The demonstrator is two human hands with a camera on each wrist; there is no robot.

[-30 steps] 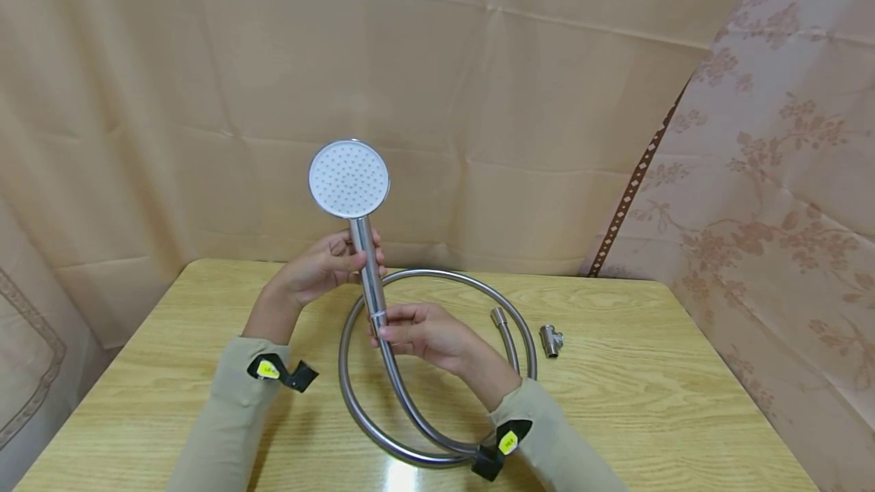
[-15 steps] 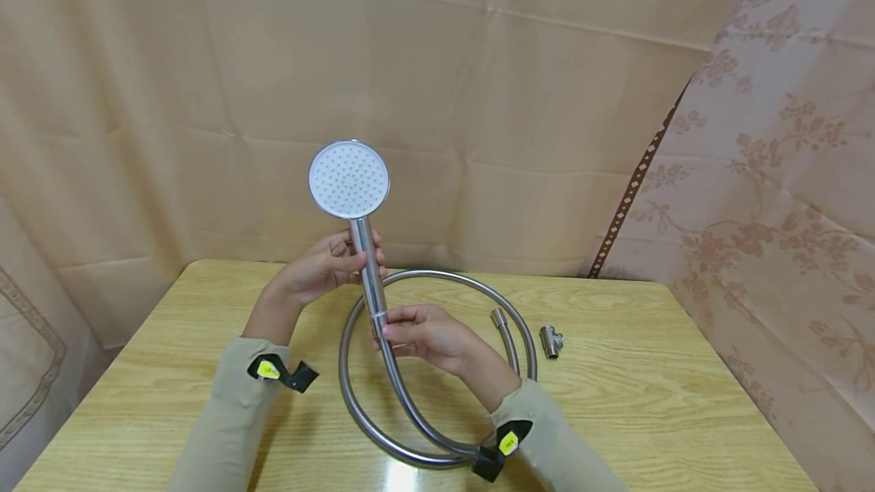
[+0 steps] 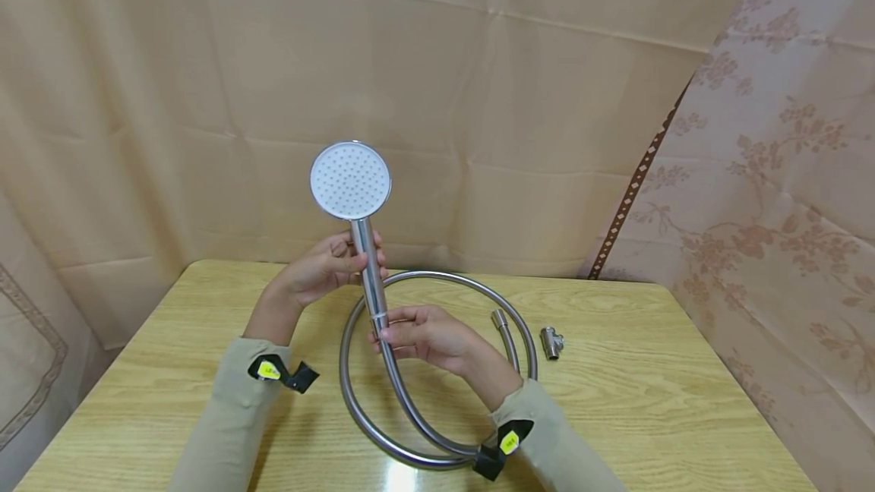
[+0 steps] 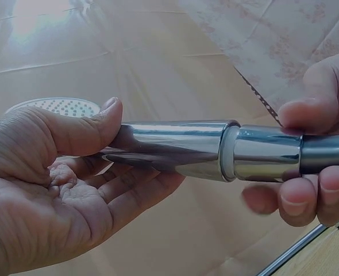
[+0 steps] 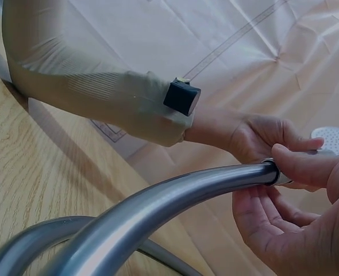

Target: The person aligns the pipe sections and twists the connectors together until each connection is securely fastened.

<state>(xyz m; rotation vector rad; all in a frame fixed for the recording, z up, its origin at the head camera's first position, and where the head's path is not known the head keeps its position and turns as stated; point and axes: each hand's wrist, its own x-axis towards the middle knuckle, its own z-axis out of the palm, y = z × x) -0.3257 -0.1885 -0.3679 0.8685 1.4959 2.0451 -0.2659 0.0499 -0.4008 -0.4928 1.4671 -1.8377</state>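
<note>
A chrome shower head [image 3: 350, 181] with a white nozzle face is held up above the table, face toward the head camera. My left hand [image 3: 324, 268] grips its handle, thumb across the front and fingers behind. At the handle's lower end, my right hand [image 3: 434, 336] pinches the metal end nut [image 4: 267, 153] of the grey shower hose [image 5: 175, 192]. A white ring [image 4: 229, 153] shows between handle and nut in the left wrist view. From the nut the hose drops and loops round on the table.
On the wooden table [image 3: 615, 401] lies the hose's other end fitting [image 3: 499, 316], inside the loop. Right of the loop is a small chrome tee fitting [image 3: 551, 342]. A beige curtain [image 3: 410, 97] hangs behind the table's far edge.
The right fingers have shifted slightly around the hose nut. Shower head, left hand and hose stay almost where they were.
</note>
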